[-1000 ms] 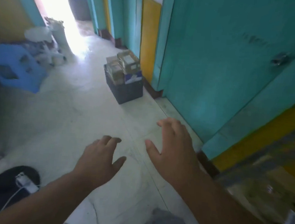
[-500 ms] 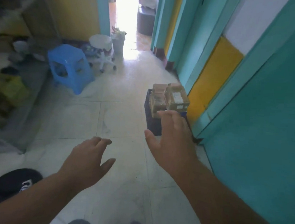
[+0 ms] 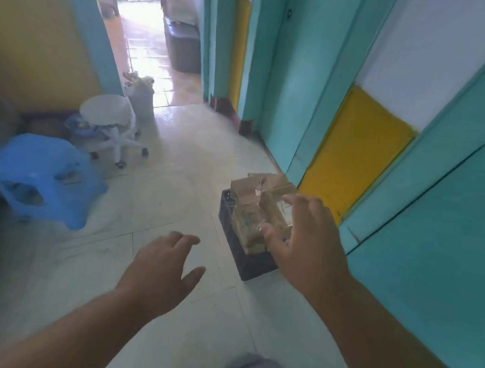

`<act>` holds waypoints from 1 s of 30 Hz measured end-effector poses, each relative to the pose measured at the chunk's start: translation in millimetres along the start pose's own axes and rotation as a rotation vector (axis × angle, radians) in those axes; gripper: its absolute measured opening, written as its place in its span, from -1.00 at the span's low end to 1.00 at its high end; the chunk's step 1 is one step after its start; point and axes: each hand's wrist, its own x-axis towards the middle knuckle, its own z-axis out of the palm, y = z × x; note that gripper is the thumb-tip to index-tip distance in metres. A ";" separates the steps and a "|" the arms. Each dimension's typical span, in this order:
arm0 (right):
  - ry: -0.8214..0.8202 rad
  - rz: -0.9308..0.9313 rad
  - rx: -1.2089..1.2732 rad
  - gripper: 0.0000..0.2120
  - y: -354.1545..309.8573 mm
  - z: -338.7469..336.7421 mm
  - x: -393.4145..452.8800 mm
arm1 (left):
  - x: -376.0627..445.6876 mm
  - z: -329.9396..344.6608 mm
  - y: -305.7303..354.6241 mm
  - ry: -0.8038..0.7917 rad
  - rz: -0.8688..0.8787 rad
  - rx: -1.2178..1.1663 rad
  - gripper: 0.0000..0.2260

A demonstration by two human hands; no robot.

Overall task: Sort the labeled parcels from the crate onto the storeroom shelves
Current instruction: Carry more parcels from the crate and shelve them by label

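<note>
A dark crate [image 3: 253,264] sits on the pale tiled floor [image 3: 176,196] close to the teal wall [image 3: 447,258] on the right, with brown taped parcels [image 3: 255,202] piled in it and rising above its rim. The right hand [image 3: 303,241] reaches out in front of the parcels with fingers spread and thumb apart, covering the near right part of the pile; the blur makes it hard to say whether it touches the cardboard, and it does not look clamped on anything. The left hand [image 3: 162,267] hangs over bare floor to the left of the crate, fingers loosely spread, holding nothing. Both hands are well apart from each other. Further left stands a blue plastic stool [image 3: 44,174], and behind it a white swivel stool [image 3: 110,121] on castors beside a grey bin [image 3: 142,100]. A bright doorway [image 3: 140,30] opens at the far end of the passage, with a dark box [image 3: 183,48] just inside it
</note>
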 end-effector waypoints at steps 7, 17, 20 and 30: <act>0.036 0.155 -0.037 -0.49 51.6 42.6 144.9 | 202.3 -2.4 -4.5 -0.076 0.138 0.016 -0.50; -0.034 0.212 -0.041 -0.51 67.7 94.9 350.3 | 418.7 -31.3 -30.6 -0.160 0.241 0.082 -0.48; -0.009 0.274 -0.058 -0.50 80.7 113.1 393.7 | 493.7 -17.4 -32.5 -0.246 0.310 0.093 -0.48; -0.034 0.765 -0.047 -0.47 121.6 232.9 478.6 | 715.6 80.3 -46.8 -0.603 0.597 0.237 -0.51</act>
